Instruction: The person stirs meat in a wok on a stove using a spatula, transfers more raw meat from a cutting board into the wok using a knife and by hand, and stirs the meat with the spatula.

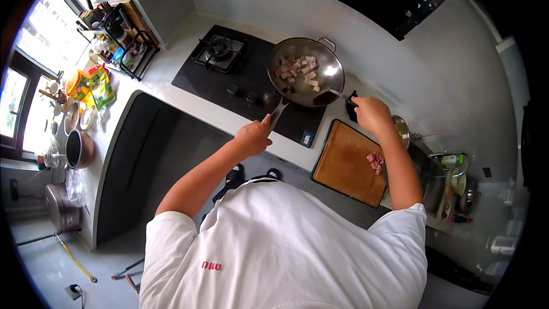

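A steel wok (pixel 333 67) rests on the right side of the black gas stove, tilt unclear. Several chunks of pale and pinkish meat (pixel 297 70) lie in it, along with a few dark bits. Fingers of my left hand (pixel 253 136) are wrapped around the wok's long handle (pixel 278 112). To the right of the pan, my right hand (pixel 374 114) grips a spatula (pixel 341 95), whose blade dips inside the wok near its lower right rim. Below that hand, a wooden cutting board (pixel 346 163) carries a small heap of raw meat (pixel 375 163).
The other burner (pixel 218 50) is at the stove's left. Against the window wall stand a knife and spice rack (pixel 123 37), food packets (pixel 102 87) and a dark pot (pixel 79 149). At right is a sink (pixel 426 169) with a green bottle (pixel 452 159) behind it.
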`<state>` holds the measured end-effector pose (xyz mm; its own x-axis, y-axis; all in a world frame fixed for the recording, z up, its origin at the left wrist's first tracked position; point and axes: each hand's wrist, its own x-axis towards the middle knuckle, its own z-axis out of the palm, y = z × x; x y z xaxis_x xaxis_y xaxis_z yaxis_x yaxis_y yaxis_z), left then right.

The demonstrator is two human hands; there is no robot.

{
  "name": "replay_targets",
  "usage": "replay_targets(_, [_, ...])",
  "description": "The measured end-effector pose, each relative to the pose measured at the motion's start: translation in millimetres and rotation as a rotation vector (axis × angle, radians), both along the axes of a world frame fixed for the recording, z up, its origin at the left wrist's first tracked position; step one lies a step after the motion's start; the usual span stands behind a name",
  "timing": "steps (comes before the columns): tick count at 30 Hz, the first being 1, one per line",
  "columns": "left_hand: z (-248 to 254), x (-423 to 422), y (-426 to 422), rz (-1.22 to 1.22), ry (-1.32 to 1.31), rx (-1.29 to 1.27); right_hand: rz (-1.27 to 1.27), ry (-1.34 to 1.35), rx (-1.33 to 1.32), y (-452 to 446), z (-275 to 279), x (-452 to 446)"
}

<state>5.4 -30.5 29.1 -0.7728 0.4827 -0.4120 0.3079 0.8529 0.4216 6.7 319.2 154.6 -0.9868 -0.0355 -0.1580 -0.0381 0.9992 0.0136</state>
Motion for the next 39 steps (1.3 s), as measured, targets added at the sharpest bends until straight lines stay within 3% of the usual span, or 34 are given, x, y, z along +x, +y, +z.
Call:
replay_targets(5, [0.3,-1.2,-1.6,-0.009,-0.016,0.027,0.008,0.136,-0.098,6.3,-59.2,-43.3])
replay_targets(8, [1.7,-3.6,-4.6,-0.024,-0.034,0.035,0.068,0.173,-0.177,56.8,-65.4,-88.4])
replay_targets(10, [0.9,-5.9,-5.5,-0.034,-0.040,0.043,-0.488,-0.182,-0.479,53.3,-12.0,-106.9])
replay_targets(11, [-0.2,-6.3,-5.8,-0.039,-0.041,0.040,-0.690,-0.213,-0.643,57.3,-2.6,-119.6])
replay_targets(14, [1.4,-3.9,-6.6,-0.046,-0.056,0.040,-0.808,-0.233,-0.759,62.2,-17.7,-156.8])
replay_targets(17, [1.3,-4.7,-6.3,-0.043,-0.067,0.048,-0.679,-0.220,-0.764,33.7,-45.5,-174.6])
replay_targets(20, [-2.5,-7.0,-7.8,-0.062,-0.061,0.051,0.105,0.030,-0.232,-0.5,-60.4,-165.4])
replay_targets(23, [-3.7,-6.7,-8.1,-0.084,-0.065,0.062,0.087,0.013,-0.025,-62.9,-18.6,-110.1])
replay_targets(26, [1.8,-10.2,-10.3,-0.099,-0.065,0.064,0.141,0.076,-0.031,-87.9,6.1,-64.5])
replay_targets(30, [-0.8,-10.3,-9.2,-0.120,-0.061,0.045,0.066,-0.031,0.006,-120.8,2.1,-48.2])
replay_targets(33, [-5.1,-10.1,-9.7,-0.107,-0.053,0.066,-0.014,0.042,-0.036,-105.3,-33.5,-65.5])
replay_targets(39, [-6.7,-8.8,-11.7,-0.105,-0.048,0.081,-0.203,0.103,-0.019,-33.6,-25.4,-111.1])
